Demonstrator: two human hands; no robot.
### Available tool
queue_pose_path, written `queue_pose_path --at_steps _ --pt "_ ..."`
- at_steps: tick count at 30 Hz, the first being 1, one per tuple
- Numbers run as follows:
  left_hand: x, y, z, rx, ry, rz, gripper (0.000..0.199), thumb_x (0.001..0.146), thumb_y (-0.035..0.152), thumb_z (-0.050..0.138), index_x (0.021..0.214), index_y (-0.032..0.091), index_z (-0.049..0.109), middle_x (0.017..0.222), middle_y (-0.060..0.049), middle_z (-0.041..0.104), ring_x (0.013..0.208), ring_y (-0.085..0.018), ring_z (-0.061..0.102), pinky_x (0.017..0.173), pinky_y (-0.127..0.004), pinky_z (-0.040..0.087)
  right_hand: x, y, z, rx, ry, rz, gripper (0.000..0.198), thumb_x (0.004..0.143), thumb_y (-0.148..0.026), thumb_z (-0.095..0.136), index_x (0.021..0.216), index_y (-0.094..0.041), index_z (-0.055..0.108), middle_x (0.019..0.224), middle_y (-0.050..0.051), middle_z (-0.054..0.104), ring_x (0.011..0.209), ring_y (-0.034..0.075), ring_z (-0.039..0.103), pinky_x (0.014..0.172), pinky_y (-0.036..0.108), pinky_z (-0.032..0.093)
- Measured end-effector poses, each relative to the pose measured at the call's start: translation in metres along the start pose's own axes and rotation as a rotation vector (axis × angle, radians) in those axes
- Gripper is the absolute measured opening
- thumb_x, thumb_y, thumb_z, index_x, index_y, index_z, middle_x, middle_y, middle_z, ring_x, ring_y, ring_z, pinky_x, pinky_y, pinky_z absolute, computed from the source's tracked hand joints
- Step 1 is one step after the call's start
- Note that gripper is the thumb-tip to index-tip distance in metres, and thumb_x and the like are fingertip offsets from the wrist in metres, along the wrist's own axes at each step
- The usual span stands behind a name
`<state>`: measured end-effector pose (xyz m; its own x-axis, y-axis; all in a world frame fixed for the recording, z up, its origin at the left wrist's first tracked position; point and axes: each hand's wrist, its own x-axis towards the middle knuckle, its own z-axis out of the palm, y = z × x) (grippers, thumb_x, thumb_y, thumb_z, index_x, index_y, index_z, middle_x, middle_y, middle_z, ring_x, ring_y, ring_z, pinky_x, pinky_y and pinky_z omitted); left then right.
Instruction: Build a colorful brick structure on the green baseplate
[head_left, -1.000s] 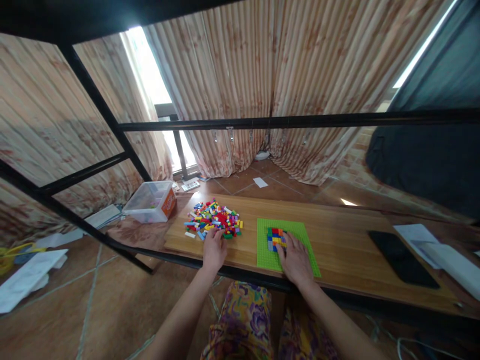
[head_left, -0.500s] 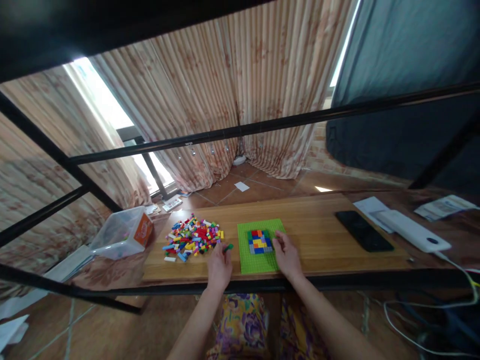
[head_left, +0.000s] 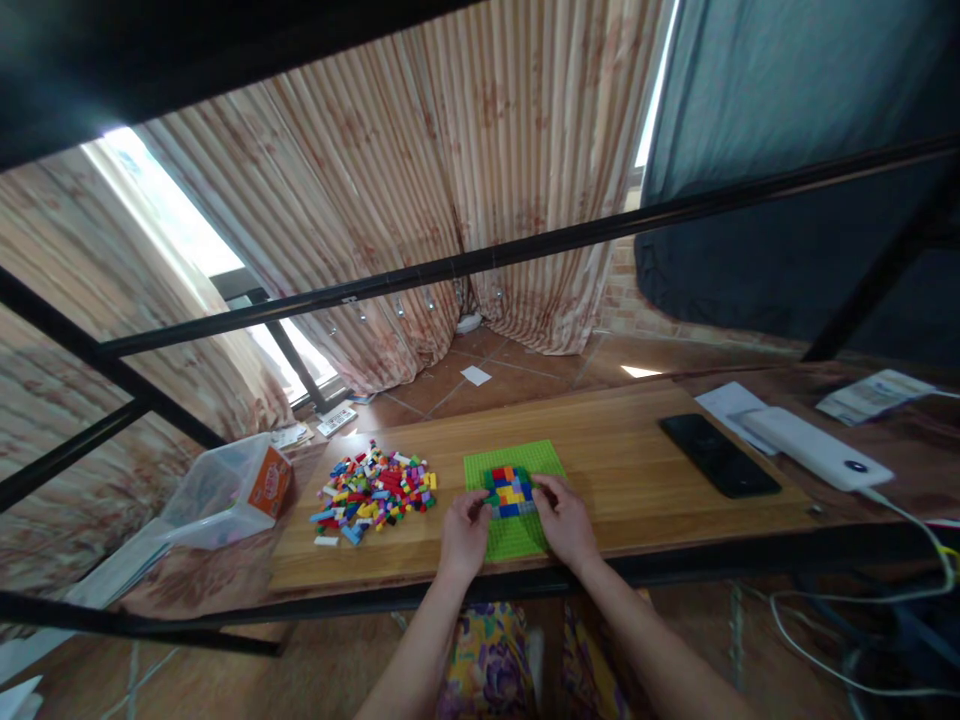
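A bright green baseplate (head_left: 517, 542) lies on the wooden board, with a flat block of red, yellow, blue, orange, white and green toy bricks (head_left: 511, 496) built on it. My left hand (head_left: 463, 532) is closed in a pinch at the left edge of this brick block. It holds a small green toy brick (head_left: 491, 497), partly hidden by the fingertips. On the opposite side my right hand (head_left: 565, 518) has its curled fingers against the block's right edge, over the baseplate. Those fingers cover part of that edge.
Left of the baseplate lies a loose heap of coloured bricks (head_left: 379, 490). A clear plastic box (head_left: 217, 500) with an orange label stands beyond it. To the right are a black phone (head_left: 720, 455) and a white power bank (head_left: 821, 447) with a cable. A black metal bar (head_left: 420, 275) crosses behind.
My left hand has carried the green brick from beside the heap rightward to the brick block's left edge. My right hand has shifted slightly closer to the block. The camera view has tilted a little.
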<state>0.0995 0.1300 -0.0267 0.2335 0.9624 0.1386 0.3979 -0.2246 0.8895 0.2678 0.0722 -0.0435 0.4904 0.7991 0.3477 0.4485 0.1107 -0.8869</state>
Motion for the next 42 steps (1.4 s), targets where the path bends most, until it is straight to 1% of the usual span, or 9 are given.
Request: queue_pose_path --at_steps 6,10,14,17,24,31,38,42 --pt "-0.002 -0.009 -0.005 -0.103 0.003 -0.083 0.024 0.073 0.013 0.062 0.096 0.014 0.070 0.088 -0.007 0.071 0.080 -0.017 0.066 0.078 -0.032 0.053 -0.001 0.002 0.000 -0.020 0.001 -0.045 0.026 0.085 -0.029 0.047 0.096 -0.019 0.067 0.099 0.010 0.067 0.093 0.022 0.062 0.085 0.039 0.051" --pt "-0.004 -0.007 -0.010 -0.097 -0.008 -0.088 0.025 0.073 0.012 0.061 0.095 0.015 0.070 0.085 -0.006 0.071 0.080 -0.017 0.066 0.076 -0.030 0.052 -0.001 0.002 0.000 -0.034 -0.006 -0.051 0.026 0.085 -0.029 0.046 0.096 -0.019 0.067 0.099 0.010 0.067 0.093 0.022 0.062 0.086 0.040 0.050" --pt "-0.003 -0.003 -0.010 -0.083 -0.017 -0.097 0.026 0.075 0.013 0.059 0.098 0.015 0.070 0.080 -0.004 0.070 0.071 -0.015 0.064 0.068 -0.028 0.051 -0.001 0.000 -0.002 -0.044 -0.018 -0.049 0.026 0.086 -0.030 0.045 0.096 -0.018 0.067 0.098 0.010 0.067 0.093 0.022 0.062 0.086 0.039 0.050" --pt "-0.002 -0.001 -0.008 -0.112 -0.031 -0.114 0.026 0.076 0.014 0.058 0.100 0.015 0.069 0.079 -0.003 0.070 0.066 -0.014 0.063 0.065 -0.026 0.050 -0.002 -0.002 -0.002 -0.054 -0.018 -0.052 0.026 0.087 -0.031 0.045 0.096 -0.018 0.067 0.097 0.010 0.067 0.091 0.022 0.062 0.086 0.039 0.050" --pt "0.000 -0.003 -0.001 -0.114 -0.024 -0.118 0.024 0.076 0.013 0.058 0.097 0.015 0.068 0.083 -0.005 0.070 0.071 -0.015 0.065 0.068 -0.028 0.052 -0.002 -0.003 -0.003 -0.081 -0.012 -0.079 0.026 0.087 -0.031 0.046 0.094 -0.018 0.067 0.096 0.010 0.067 0.091 0.022 0.062 0.085 0.039 0.050" --pt "-0.010 -0.002 -0.003 -0.129 0.002 -0.091 0.021 0.077 0.013 0.056 0.096 0.016 0.064 0.086 -0.005 0.070 0.077 -0.016 0.066 0.075 -0.031 0.052 -0.002 -0.003 -0.004 -0.101 -0.025 -0.072 0.027 0.086 -0.032 0.046 0.095 -0.018 0.067 0.097 0.010 0.067 0.090 0.022 0.062 0.085 0.040 0.050" --pt "-0.006 0.017 0.003 0.001 0.011 -0.034 0.015 0.080 0.017 0.057 0.094 0.017 0.060 0.085 -0.004 0.067 0.078 -0.016 0.064 0.074 -0.030 0.050 -0.002 -0.001 -0.004 -0.096 -0.025 -0.079 0.027 0.087 -0.032 0.046 0.095 -0.017 0.068 0.098 0.011 0.066 0.091 0.022 0.062 0.086 0.039 0.050" --pt "-0.004 0.028 0.012 0.136 0.046 -0.029 0.013 0.083 0.022 0.058 0.095 0.018 0.059 0.085 -0.003 0.067 0.076 -0.016 0.064 0.072 -0.029 0.047 -0.002 -0.001 -0.003 -0.093 -0.025 -0.086 0.026 0.087 -0.031 0.047 0.093 -0.018 0.068 0.096 0.011 0.067 0.090 0.022 0.062 0.085 0.039 0.050"
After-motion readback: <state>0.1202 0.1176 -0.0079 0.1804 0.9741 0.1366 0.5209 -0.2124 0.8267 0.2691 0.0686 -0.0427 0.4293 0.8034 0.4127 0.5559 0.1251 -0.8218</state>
